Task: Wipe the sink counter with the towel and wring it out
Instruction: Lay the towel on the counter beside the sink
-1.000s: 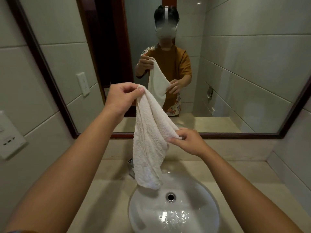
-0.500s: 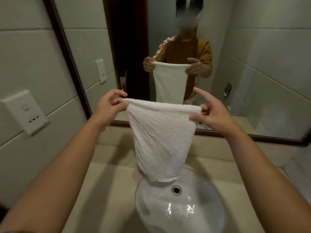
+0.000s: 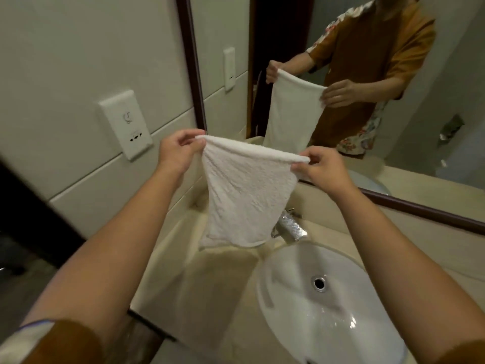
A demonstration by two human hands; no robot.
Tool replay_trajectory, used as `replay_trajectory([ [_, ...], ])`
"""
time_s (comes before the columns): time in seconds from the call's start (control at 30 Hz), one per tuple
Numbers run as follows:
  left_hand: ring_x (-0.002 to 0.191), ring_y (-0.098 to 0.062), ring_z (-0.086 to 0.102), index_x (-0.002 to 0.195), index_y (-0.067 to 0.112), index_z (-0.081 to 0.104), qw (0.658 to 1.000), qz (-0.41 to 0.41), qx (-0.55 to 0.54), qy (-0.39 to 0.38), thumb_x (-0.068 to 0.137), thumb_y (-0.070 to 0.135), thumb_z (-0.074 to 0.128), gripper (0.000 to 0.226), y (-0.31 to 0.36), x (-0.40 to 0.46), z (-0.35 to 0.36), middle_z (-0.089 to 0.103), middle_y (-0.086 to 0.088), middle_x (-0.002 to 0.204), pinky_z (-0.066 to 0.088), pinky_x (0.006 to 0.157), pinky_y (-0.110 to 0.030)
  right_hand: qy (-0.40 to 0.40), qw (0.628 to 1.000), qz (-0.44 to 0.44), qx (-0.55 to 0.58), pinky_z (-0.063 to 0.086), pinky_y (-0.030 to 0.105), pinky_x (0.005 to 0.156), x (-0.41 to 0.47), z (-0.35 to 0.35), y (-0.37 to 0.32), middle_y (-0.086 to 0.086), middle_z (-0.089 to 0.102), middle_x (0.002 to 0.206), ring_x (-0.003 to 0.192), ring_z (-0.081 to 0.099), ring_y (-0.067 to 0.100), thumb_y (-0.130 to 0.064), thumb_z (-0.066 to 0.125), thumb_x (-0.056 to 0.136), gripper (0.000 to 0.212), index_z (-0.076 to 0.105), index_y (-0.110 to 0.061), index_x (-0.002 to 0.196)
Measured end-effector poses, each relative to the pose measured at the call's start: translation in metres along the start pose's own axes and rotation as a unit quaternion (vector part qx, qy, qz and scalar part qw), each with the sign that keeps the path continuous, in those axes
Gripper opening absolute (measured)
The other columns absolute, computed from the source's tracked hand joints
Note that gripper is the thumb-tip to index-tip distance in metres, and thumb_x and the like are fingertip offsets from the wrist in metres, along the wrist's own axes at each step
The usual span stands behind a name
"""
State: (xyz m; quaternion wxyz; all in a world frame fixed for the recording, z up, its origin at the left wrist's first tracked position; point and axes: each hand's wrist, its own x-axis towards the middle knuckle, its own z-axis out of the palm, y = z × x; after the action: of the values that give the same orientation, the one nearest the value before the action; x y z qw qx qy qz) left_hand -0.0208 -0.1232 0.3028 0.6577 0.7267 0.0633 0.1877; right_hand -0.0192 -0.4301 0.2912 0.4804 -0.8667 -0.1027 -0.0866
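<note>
Both hands raised above the tabletop (image 3: 223, 290), each grasping one top corner of the white terry towel (image 3: 246, 195). Left hand (image 3: 178, 151): thumb and curled fingers pinch the left corner. Right hand (image 3: 322, 169): fingertips pinch the right corner. Top edge of the towel stretched between the two hands, sagging slightly; the cloth hangs freely below, narrowing toward its bottom hem. Hem is in the air over the beige tabletop, to the left of the chrome faucet (image 3: 288, 227) and partly in front of it. Whether the hem touches the tabletop: cannot tell.

White oval sink basin (image 3: 328, 324) lies to the right of the towel, drain (image 3: 319, 282) visible, wet glints on the bowl. Dark-framed mirror (image 3: 446, 74) behind the tabletop reflects the person holding the towel. White wall socket plate (image 3: 126, 124) on the tiled wall at left.
</note>
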Motion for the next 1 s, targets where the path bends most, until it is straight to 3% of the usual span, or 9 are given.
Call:
replay_trajectory([
  [0.1, 0.079, -0.01, 0.062, 0.091, 0.015, 0.07, 1.0, -0.015, -0.008, 0.009, 0.084, -0.007, 0.067, 0.023, -0.019, -0.019, -0.028, 0.068, -0.003, 0.086, 0.053, 0.082, -0.022, -0.048, 0.998, 0.009, 0.032, 0.045, 0.026, 0.068, -0.013, 0.022, 0.007, -0.006, 0.066, 0.073, 0.071, 0.057, 0.012, -0.007, 0.082, 0.078, 0.026, 0.068, -0.029, 0.073],
  [0.23, 0.071, -0.008, 0.063, 0.087, 0.015, 0.069, 0.994, -0.107, -0.011, 0.001, 0.084, -0.01, 0.064, 0.026, -0.074, -0.078, -0.057, 0.068, -0.005, 0.079, 0.055, 0.074, -0.019, -0.151, 0.987, 0.036, 0.031, 0.04, 0.013, 0.051, -0.061, 0.055, 0.039, -0.012, 0.058, 0.052, 0.048, 0.05, -0.003, 0.005, 0.08, 0.076, 0.019, 0.071, -0.012, 0.074],
  [0.3, 0.066, -0.006, 0.064, 0.086, 0.013, 0.069, 0.987, -0.162, 0.0, -0.008, 0.083, -0.012, 0.064, 0.025, -0.104, -0.116, -0.07, 0.07, 0.0, 0.07, 0.054, 0.067, -0.017, -0.201, 0.978, 0.061, 0.011, 0.035, 0.009, 0.051, -0.086, 0.069, 0.06, -0.013, 0.053, 0.055, 0.047, 0.048, -0.007, 0.006, 0.08, 0.076, 0.017, 0.071, -0.006, 0.082],
  [0.4, 0.066, -0.009, 0.065, 0.085, 0.01, 0.071, 0.971, -0.233, 0.036, -0.036, 0.082, -0.009, 0.068, 0.02, -0.138, -0.167, -0.086, 0.071, 0.003, 0.065, 0.056, 0.066, -0.019, -0.308, 0.949, 0.058, -0.038, 0.035, 0.018, 0.058, -0.121, 0.081, 0.086, -0.009, 0.052, 0.06, 0.054, 0.047, -0.002, 0.001, 0.084, 0.072, 0.014, 0.071, -0.005, 0.076],
  [0.5, 0.069, -0.013, 0.066, 0.086, 0.009, 0.073, 0.954, -0.289, 0.066, -0.049, 0.081, -0.005, 0.071, 0.015, -0.156, -0.199, -0.095, 0.072, 0.002, 0.069, 0.058, 0.065, -0.022, -0.358, 0.928, 0.1, -0.002, 0.041, 0.024, 0.062, -0.146, 0.088, 0.104, -0.005, 0.062, 0.063, 0.06, 0.053, 0.005, 0.001, 0.082, 0.071, 0.02, 0.073, -0.017, 0.069],
  [0.7, 0.076, -0.026, 0.067, 0.092, 0.01, 0.072, 0.945, -0.322, 0.058, -0.012, 0.082, -0.002, 0.072, 0.015, -0.181, -0.17, -0.084, 0.068, -0.017, 0.086, 0.061, 0.068, -0.033, -0.29, 0.934, 0.191, 0.081, 0.049, 0.024, 0.062, -0.131, 0.113, 0.117, 0.002, 0.066, 0.068, 0.064, 0.059, 0.011, 0.007, 0.075, 0.079, 0.021, 0.073, -0.013, 0.075],
  [0.87, 0.081, -0.026, 0.064, 0.099, 0.016, 0.067, 0.938, -0.339, 0.07, 0.031, 0.08, 0.004, 0.073, 0.023, -0.228, -0.099, -0.066, 0.068, -0.014, 0.092, 0.056, 0.074, -0.037, -0.165, 0.945, 0.258, 0.115, 0.053, 0.033, 0.075, -0.077, 0.162, 0.151, 0.011, 0.066, 0.091, 0.083, 0.061, 0.021, 0.003, 0.072, 0.085, 0.023, 0.066, -0.009, 0.105],
  [0.93, 0.094, -0.026, 0.064, 0.112, 0.02, 0.063, 0.917, -0.363, 0.154, 0.053, 0.078, 0.02, 0.076, 0.036, -0.256, -0.083, -0.065, 0.068, -0.012, 0.111, 0.054, 0.082, -0.036, -0.125, 0.939, 0.314, 0.058, 0.049, 0.035, 0.085, -0.065, 0.179, 0.174, 0.007, 0.064, 0.099, 0.09, 0.059, 0.02, -0.01, 0.078, 0.082, 0.033, 0.065, -0.014, 0.112],
  [1.0, 0.114, -0.029, 0.06, 0.13, 0.016, 0.056, 0.871, -0.414, 0.263, 0.034, 0.076, 0.039, 0.075, 0.061, -0.272, -0.088, -0.06, 0.059, -0.012, 0.132, 0.051, 0.097, -0.04, -0.134, 0.913, 0.386, 0.008, 0.046, 0.034, 0.081, -0.069, 0.19, 0.191, 0.003, 0.062, 0.098, 0.092, 0.057, 0.021, -0.027, 0.08, 0.077, 0.036, 0.069, -0.012, 0.108],
])
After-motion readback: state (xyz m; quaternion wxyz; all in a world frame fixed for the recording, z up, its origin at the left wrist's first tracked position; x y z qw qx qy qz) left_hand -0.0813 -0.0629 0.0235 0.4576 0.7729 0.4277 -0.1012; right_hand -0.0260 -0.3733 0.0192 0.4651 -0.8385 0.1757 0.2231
